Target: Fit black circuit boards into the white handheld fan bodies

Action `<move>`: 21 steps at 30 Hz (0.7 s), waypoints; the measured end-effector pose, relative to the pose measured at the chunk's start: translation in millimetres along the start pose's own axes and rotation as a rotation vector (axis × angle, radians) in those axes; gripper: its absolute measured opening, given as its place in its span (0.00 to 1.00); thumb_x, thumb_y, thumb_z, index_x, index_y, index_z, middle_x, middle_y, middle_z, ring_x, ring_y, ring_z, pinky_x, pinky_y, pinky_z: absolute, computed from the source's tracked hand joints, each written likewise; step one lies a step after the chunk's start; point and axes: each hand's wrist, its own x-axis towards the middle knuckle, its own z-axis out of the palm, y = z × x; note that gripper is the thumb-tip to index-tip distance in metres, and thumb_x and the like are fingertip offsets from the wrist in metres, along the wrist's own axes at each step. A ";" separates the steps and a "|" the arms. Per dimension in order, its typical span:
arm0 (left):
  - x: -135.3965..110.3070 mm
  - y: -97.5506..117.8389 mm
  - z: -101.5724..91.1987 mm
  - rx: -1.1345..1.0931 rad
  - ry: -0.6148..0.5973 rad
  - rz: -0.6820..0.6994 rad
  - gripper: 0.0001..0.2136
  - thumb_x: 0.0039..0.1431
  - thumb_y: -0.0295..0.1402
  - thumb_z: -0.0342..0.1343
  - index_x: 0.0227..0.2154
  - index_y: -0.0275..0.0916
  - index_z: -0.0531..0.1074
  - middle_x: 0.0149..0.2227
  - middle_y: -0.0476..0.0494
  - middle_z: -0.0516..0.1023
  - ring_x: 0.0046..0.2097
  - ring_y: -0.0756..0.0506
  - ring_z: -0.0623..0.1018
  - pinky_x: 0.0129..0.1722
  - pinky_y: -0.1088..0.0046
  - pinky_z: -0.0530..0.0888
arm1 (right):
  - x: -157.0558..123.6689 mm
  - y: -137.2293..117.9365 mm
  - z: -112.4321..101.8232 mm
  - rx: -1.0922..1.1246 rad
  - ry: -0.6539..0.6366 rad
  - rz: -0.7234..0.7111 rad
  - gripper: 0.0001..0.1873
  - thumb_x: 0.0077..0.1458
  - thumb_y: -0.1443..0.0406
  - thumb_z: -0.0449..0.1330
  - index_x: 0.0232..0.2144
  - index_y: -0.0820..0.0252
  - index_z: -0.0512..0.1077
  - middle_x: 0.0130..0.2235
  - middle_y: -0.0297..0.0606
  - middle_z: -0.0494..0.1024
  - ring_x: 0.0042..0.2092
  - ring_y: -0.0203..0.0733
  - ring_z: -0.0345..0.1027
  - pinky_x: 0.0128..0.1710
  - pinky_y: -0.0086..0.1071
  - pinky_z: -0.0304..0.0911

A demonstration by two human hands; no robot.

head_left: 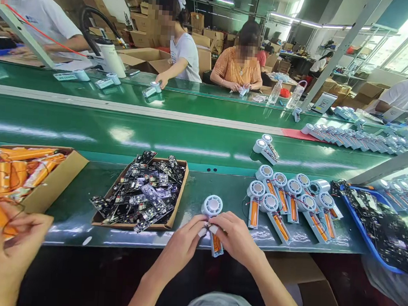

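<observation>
We've got left hand (186,235) and right hand (236,232) pinching the blue fan unit (212,205) mid-body; probably light, stiff, slightly slippery, best held by handle (217,253).

Left hand (184,240) and right hand (236,234) meet, fingers (198,221) bent (forearms (152,280) bare)

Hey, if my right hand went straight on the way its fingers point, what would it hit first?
Most likely your left hand: its fingertips lie just ahead of your right hand, over the light-blue fan. Whether they already touch is hard to tell.
</observation>
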 end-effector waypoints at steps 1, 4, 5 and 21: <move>1.4 -0.6 1.5 -0.004 0.011 0.002 0.17 0.65 0.26 0.43 0.48 0.43 0.74 0.57 0.41 0.76 0.56 0.42 0.78 0.53 0.67 0.75 | -2.5 -1.3 -5.8 0.073 0.027 0.087 0.13 0.65 0.67 0.55 0.49 0.56 0.75 0.43 0.40 0.81 0.43 0.43 0.73 0.44 0.34 0.68; 3.6 -1.1 6.6 -0.005 0.060 -0.030 0.16 0.66 0.28 0.42 0.46 0.42 0.74 0.54 0.39 0.78 0.55 0.42 0.78 0.54 0.66 0.76 | -15.0 -3.6 -16.8 0.189 0.078 0.410 0.15 0.65 0.64 0.53 0.51 0.59 0.74 0.36 0.39 0.82 0.35 0.42 0.74 0.36 0.32 0.67; 3.1 -1.1 8.5 0.007 0.086 -0.046 0.15 0.67 0.28 0.42 0.45 0.41 0.74 0.50 0.39 0.79 0.52 0.42 0.80 0.51 0.66 0.77 | -19.7 -4.1 -16.8 0.185 0.057 0.489 0.16 0.65 0.64 0.53 0.50 0.61 0.74 0.33 0.39 0.81 0.33 0.42 0.73 0.34 0.32 0.66; -2.5 -4.8 23.6 -0.067 0.192 -0.144 0.17 0.67 0.33 0.42 0.51 0.39 0.74 0.55 0.36 0.78 0.59 0.41 0.76 0.60 0.58 0.72 | 19.3 16.7 29.4 0.758 0.324 0.574 0.14 0.50 0.55 0.64 0.31 0.60 0.73 0.28 0.34 0.75 0.27 0.36 0.66 0.24 0.27 0.64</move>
